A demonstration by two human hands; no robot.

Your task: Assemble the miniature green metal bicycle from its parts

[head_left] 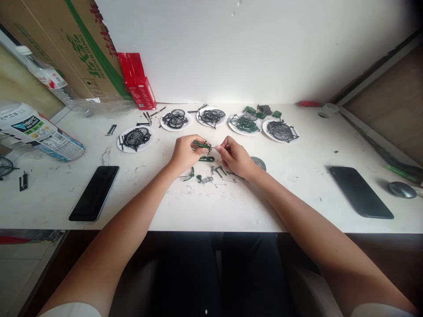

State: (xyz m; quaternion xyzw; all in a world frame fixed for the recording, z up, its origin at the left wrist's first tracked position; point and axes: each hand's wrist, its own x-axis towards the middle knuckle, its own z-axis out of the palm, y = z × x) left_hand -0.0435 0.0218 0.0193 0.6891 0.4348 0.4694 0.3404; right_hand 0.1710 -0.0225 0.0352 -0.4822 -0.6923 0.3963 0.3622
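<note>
My left hand (pixel 186 152) is closed on a small dark green part (pixel 200 144) above the middle of the white table. Close on its right, my right hand (pixel 235 156) pinches a thin dark rod (pixel 213 148) that reaches toward the green part. Whether the rod touches it, I cannot tell. Beneath the hands lie a green chain-guard-like piece (pixel 207 159), a curved green piece (pixel 190 175), a small green saddle-like piece (pixel 199 178) and thin metal bits (pixel 216 181). A spoked wheel (pixel 258 163) is partly hidden behind my right hand.
Several paper plates with miniature bicycle parts, one plate (pixel 148 146) at the left, stand along the back. A black phone (pixel 94 193) lies left, a dark flat device (pixel 361 192) right. A red packet (pixel 141 90), a large bottle (pixel 42 132) and a cardboard box (pixel 71 48) stand back left.
</note>
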